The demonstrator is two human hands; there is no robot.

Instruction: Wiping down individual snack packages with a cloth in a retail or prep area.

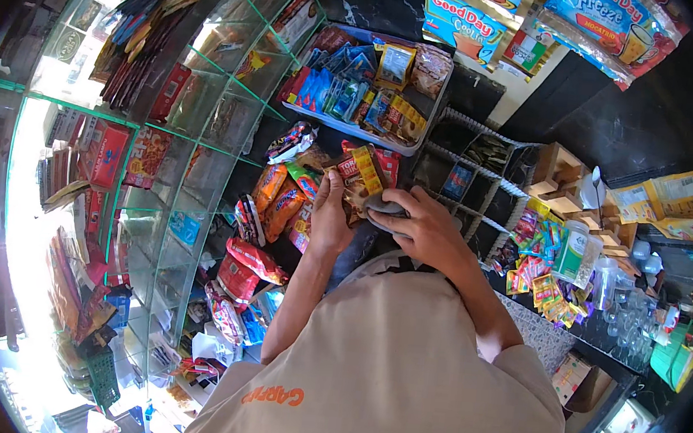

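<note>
My left hand [332,217] grips a brown and yellow sachet pack [360,173] by its left side, the thumb over its front. In my right hand [421,225] a grey cloth [383,208] is bunched up, pressed against or right beside the pack's lower right part. The fingers of both hands are closed. Just left of the pack lie orange snack packets [276,196] and a red packet [257,260]. Part of another red packet [388,164] shows behind the held one.
Beyond my hands sits a pale plastic tray [406,148] of assorted sachets. A black divided basket [441,171] stands to its right, near a wooden holder [555,173]. Glass shelves [230,83] rise on the left. Large packets [472,25] hang at the back; glasses [625,315] stand far right.
</note>
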